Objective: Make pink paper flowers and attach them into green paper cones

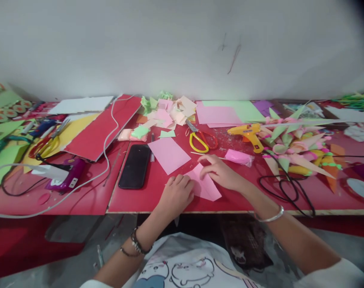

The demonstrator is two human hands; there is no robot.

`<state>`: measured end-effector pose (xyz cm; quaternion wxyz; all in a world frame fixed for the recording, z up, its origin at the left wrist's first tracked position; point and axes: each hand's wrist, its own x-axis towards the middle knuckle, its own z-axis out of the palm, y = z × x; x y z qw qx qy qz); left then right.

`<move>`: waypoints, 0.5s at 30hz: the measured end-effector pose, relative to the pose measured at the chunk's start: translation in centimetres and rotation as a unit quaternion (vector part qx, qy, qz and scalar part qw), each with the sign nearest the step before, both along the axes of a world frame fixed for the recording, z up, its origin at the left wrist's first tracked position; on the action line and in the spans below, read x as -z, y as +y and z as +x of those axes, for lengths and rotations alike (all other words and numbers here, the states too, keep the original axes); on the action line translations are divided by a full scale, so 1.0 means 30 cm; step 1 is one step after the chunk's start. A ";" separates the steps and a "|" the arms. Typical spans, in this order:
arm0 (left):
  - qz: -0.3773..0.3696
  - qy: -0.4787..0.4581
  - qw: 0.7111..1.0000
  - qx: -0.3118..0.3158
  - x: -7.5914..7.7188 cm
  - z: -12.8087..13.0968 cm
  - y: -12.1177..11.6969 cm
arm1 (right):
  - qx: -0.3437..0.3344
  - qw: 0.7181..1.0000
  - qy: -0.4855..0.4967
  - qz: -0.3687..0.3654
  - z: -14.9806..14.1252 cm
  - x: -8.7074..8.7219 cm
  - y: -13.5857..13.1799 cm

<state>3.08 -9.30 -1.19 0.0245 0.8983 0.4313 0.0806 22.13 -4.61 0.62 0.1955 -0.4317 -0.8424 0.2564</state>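
Possibly, the pink paper (205, 185) near the red table's (157, 202) near edge could crease askew by slipping: right hand (219, 172) fingers loosely parted, left hand (177, 192) curled, grip unclear.

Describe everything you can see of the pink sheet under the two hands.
The pink sheet is plain, pale and looks like thin paper, with straight edges and a pointed lower right corner. A faint line, perhaps a crease or fold, runs across it. It lies roughly flat on the red table, near the front edge. The left hand covers its left side; the right hand's fingers bend over its upper part, hiding some of its outline.
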 end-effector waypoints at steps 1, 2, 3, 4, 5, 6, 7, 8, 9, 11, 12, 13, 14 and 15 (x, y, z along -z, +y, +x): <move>-0.011 -0.009 1.000 0.000 0.002 0.004 0.008 | 0.012 0.999 0.022 -0.031 0.005 0.001 0.006; -0.023 -0.019 1.000 -0.003 0.003 0.006 0.014 | 0.031 0.997 0.045 -0.062 0.008 0.001 0.010; -0.034 -0.030 0.999 -0.009 0.005 0.009 0.019 | 0.056 0.992 0.066 -0.088 0.009 0.002 0.010; -0.046 -0.040 0.998 -0.017 0.008 0.010 0.024 | 0.084 0.987 0.087 -0.109 0.009 0.004 0.008; -0.057 -0.048 0.997 -0.027 0.011 0.012 0.028 | 0.111 0.980 0.108 -0.122 0.006 0.007 0.004; -0.065 -0.054 0.996 -0.036 0.015 0.013 0.030 | 0.135 0.974 0.127 -0.127 0.002 0.013 0.000; -0.071 -0.058 0.995 -0.045 0.019 0.015 0.033 | 0.151 0.969 0.144 -0.130 -0.004 0.021 -0.004; -0.073 -0.058 0.994 -0.051 0.023 0.017 0.034 | 0.161 0.965 0.156 -0.133 -0.011 0.030 -0.008; -0.072 -0.055 0.994 -0.054 0.027 0.020 0.036 | 0.169 0.962 0.164 -0.135 -0.017 0.041 -0.012; -0.063 -0.046 0.995 -0.058 0.032 0.027 0.037 | 0.191 0.956 0.175 -0.137 -0.029 0.061 -0.021; -0.056 -0.042 0.996 -0.061 0.034 0.031 0.038 | 0.203 0.952 0.180 -0.140 -0.034 0.070 -0.026; -0.050 -0.038 0.996 -0.064 0.036 0.035 0.038 | 0.214 0.948 0.184 -0.146 -0.038 0.076 -0.032; -0.043 -0.034 0.996 -0.066 0.037 0.038 0.038 | 0.223 0.944 0.188 -0.153 -0.041 0.080 -0.038; -0.037 -0.030 0.997 -0.068 0.038 0.042 0.037 | 0.229 0.941 0.190 -0.160 -0.044 0.083 -0.045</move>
